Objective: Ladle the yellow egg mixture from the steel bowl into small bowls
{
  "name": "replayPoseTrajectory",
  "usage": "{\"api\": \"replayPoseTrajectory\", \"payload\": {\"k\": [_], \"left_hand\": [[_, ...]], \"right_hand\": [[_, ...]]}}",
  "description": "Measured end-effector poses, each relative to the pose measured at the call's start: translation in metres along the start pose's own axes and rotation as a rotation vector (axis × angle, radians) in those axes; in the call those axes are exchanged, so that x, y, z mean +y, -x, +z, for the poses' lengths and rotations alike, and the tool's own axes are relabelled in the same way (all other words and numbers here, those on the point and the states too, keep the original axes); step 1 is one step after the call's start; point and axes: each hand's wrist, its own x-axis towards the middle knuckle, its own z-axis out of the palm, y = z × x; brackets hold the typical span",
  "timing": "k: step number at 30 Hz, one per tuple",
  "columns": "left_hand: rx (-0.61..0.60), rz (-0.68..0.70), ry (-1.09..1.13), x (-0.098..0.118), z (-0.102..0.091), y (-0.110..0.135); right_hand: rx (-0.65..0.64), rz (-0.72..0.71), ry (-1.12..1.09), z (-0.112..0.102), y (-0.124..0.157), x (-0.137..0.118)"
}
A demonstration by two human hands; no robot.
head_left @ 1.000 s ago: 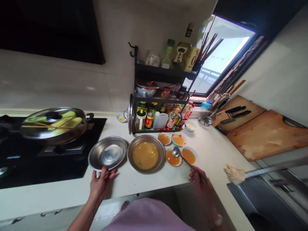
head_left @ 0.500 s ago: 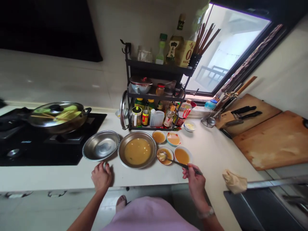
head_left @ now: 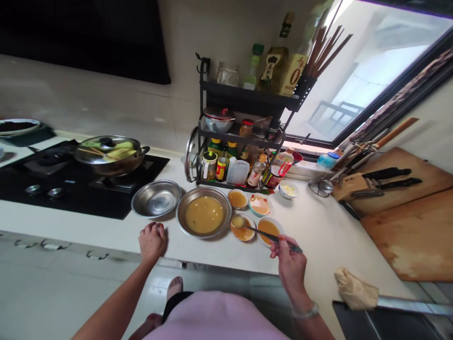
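Observation:
My right hand (head_left: 288, 262) is closed on the handle of a metal spoon (head_left: 264, 232). The spoon's bowl sits over a small bowl of orange-brown liquid (head_left: 242, 229). Three more small filled bowls (head_left: 268, 228) stand around it. A wide steel bowl of yellowish liquid (head_left: 204, 216) lies to their left. My left hand (head_left: 152, 240) rests with curled fingers on the white counter edge, just in front of an empty steel bowl (head_left: 156, 199), holding nothing.
A lidded pan with corn (head_left: 109, 153) sits on the black hob (head_left: 74, 189). A black rack of bottles and jars (head_left: 240, 141) stands behind the bowls. Wooden boards and a knife block (head_left: 357, 186) are at the right, and a crumpled cloth (head_left: 356, 290) lies beside the sink.
My left hand let go of the empty steel bowl and drew back to the counter edge. The spoon moved down into the near small bowl. The view shifted back and to the left.

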Motion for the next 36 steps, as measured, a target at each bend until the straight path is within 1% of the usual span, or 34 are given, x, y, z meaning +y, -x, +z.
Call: {"api": "replayPoseTrajectory", "payload": {"k": [3, 5, 7, 9, 11, 13, 14, 16, 18, 21, 24, 27, 29, 31, 36], "left_hand": [[-0.003, -0.001, 0.002, -0.001, 0.001, 0.000], [-0.003, -0.002, 0.006, -0.002, 0.001, 0.000], [0.002, -0.007, 0.009, -0.002, 0.002, 0.000], [0.006, -0.011, 0.012, -0.002, 0.002, 0.000], [0.011, -0.009, 0.018, -0.002, 0.002, 0.001], [0.020, -0.003, 0.026, -0.003, 0.003, 0.001], [0.026, -0.001, 0.029, -0.003, 0.003, 0.001], [0.034, 0.003, 0.033, -0.003, 0.003, 0.001], [0.035, 0.002, 0.032, -0.004, 0.004, 0.001], [0.035, -0.004, 0.027, -0.005, 0.006, 0.000], [0.040, -0.004, 0.022, -0.006, 0.007, 0.000], [0.045, 0.002, 0.021, -0.005, 0.008, 0.001], [0.051, 0.002, 0.027, -0.003, 0.010, 0.005], [0.057, 0.016, 0.037, 0.001, 0.011, 0.009], [0.090, 0.056, 0.043, 0.005, 0.013, 0.016]], "right_hand": [[-0.053, -0.010, -0.034, 0.018, -0.003, 0.002], [-0.111, -0.021, -0.031, 0.032, -0.003, 0.005], [-0.179, -0.056, -0.017, 0.045, 0.000, 0.009], [-0.254, -0.122, 0.008, 0.055, 0.003, 0.012], [-0.343, -0.219, 0.043, 0.058, 0.007, 0.016], [-0.432, -0.327, 0.087, 0.056, 0.009, 0.017], [-0.461, -0.377, 0.105, 0.053, 0.009, 0.017], [-0.478, -0.451, 0.132, 0.044, 0.009, 0.016], [-0.458, -0.482, 0.152, 0.032, 0.009, 0.014], [-0.401, -0.472, 0.204, 0.012, 0.009, 0.015], [-0.353, -0.453, 0.257, -0.005, 0.010, 0.023], [-0.345, -0.426, 0.278, -0.015, 0.012, 0.035], [-0.330, -0.375, 0.274, -0.016, 0.012, 0.040], [-0.286, -0.291, 0.241, -0.015, 0.010, 0.043], [-0.093, -0.045, 0.068, -0.011, 0.001, 0.039]]}}
